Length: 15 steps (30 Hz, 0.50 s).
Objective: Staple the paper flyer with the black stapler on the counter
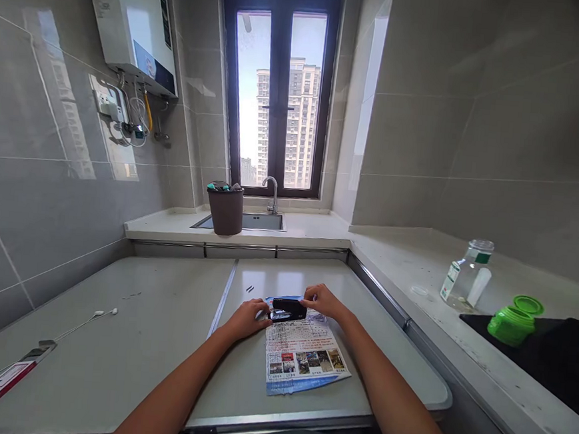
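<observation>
A black stapler (287, 310) lies sideways over the top part of a printed leaflet (303, 352). My left hand (250, 318) grips the stapler's left end with thumb and fingers closed. At its other end, my right hand (323, 300) pinches the corner between curled fingers. The leaflet is flat on the table, with text, small photos and a blue border. Two small dark strips (250, 289), seemingly staples, lie just beyond my left hand.
A folding table (159, 340) spans the front. Behind it are a sink (263, 222), a faucet (274, 196) and a brown bin (226, 211). On the right counter stand a clear bottle (466, 278) and a green container (511, 325). A cable (78, 325) and red-white box (6, 378) lie left.
</observation>
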### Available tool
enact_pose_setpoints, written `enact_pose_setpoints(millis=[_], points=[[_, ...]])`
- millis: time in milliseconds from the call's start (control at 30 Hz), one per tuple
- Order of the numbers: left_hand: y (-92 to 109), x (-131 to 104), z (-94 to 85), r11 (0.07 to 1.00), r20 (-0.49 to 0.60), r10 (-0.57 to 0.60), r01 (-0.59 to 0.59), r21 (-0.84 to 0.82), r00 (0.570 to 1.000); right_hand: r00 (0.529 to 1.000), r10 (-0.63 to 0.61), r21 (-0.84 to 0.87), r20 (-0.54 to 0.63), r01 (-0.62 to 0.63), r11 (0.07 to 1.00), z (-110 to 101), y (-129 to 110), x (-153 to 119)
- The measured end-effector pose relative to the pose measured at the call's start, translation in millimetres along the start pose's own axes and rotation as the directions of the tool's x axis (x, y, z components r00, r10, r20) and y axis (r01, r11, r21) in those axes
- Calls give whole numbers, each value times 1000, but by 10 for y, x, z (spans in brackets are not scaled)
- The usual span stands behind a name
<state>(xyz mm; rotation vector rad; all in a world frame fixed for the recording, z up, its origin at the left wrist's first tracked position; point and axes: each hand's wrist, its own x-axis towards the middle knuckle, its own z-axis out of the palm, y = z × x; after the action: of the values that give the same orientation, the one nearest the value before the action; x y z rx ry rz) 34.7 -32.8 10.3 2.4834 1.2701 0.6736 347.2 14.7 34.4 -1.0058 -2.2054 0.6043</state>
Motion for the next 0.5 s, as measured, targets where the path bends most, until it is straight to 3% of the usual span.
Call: enact_pose_setpoints(millis=[233,400,500], points=[[18,-5,-10,1000,3,-20,20,-4,1000,999,12,36,42,-13,999,-50,76,-15],[17,-7,-5,1000,-5,-28,28,-8,1000,967,218,126,130,-234,964,-46,121,-10],[5,-4,6,999,-7,-33,33,-12,999,959,235,139,158,-257,956,-68,118,-17]])
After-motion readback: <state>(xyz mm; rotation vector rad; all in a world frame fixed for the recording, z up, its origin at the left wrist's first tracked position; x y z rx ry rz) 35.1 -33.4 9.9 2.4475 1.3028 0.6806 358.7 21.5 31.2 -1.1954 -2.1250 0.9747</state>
